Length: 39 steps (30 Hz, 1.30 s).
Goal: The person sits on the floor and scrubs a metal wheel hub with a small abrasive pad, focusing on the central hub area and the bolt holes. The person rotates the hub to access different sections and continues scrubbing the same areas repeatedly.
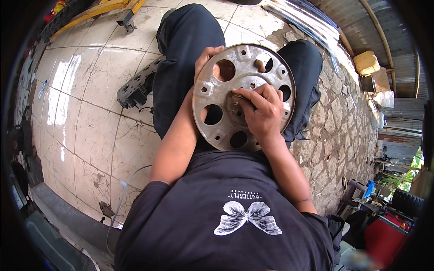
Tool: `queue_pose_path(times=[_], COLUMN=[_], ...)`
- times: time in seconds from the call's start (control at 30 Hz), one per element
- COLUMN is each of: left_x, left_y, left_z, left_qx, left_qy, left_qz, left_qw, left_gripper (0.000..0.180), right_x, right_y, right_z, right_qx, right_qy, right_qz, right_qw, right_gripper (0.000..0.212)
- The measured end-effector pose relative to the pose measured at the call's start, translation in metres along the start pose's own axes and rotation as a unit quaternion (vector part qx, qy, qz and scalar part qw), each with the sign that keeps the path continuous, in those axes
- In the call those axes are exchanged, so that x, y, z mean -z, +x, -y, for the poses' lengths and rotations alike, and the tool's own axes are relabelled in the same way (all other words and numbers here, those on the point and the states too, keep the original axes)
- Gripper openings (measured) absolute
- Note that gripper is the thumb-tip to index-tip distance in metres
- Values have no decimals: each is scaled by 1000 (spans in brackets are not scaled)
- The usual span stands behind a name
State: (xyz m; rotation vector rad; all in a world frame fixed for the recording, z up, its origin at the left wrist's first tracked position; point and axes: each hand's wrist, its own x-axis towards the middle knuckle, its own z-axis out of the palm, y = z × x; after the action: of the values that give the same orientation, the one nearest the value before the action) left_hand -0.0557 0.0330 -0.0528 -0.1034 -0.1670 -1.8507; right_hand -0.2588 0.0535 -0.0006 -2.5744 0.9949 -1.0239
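Disc point(221, 93), left hand point(208, 58) holding its left side from beneath, right hand point(264, 110) over its centre, grip unclear.

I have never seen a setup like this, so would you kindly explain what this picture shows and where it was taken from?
There is no machine at work here, only a person's two bare hands. The picture comes from a wide fisheye camera on that person's head, looking down, so straight edges bend. The left hand holds a perforated metal disc at its edge; the right hand is at its centre, though whether it pinches something small is unclear. A dark metal part lies on the tiled floor to the left.
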Motion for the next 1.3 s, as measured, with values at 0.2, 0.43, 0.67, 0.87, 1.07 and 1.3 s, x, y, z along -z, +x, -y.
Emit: queue_pose_path(times=[0.2,0.43,0.67,0.87,1.07,1.3], left_x=[-8,0,1,-6,4,-1], left_y=[0,-1,2,2,2,2], left_z=[2,-1,-3,1,-3,-2], left_qx=[-23,-28,-17,-24,-34,-25], left_qy=[35,46,18,37,42,35], left_qz=[-20,-56,-34,-41,-50,-45], left_qw=[999,997,999,998,997,998], left_gripper=[58,58,59,57,54,55], right_x=[-8,7,-9,6,-8,-9], right_y=[4,-10,5,-9,6,2], right_z=[1,-6,-2,-8,1,-2], right_qx=[-20,-20,-5,-12,-11,-7], right_qy=[6,2,13,-7,12,13], right_qz=[-12,13,0,14,7,-8], right_qw=[1000,1000,1000,1000,1000,1000], right_gripper=[25,26,29,30,30,31])
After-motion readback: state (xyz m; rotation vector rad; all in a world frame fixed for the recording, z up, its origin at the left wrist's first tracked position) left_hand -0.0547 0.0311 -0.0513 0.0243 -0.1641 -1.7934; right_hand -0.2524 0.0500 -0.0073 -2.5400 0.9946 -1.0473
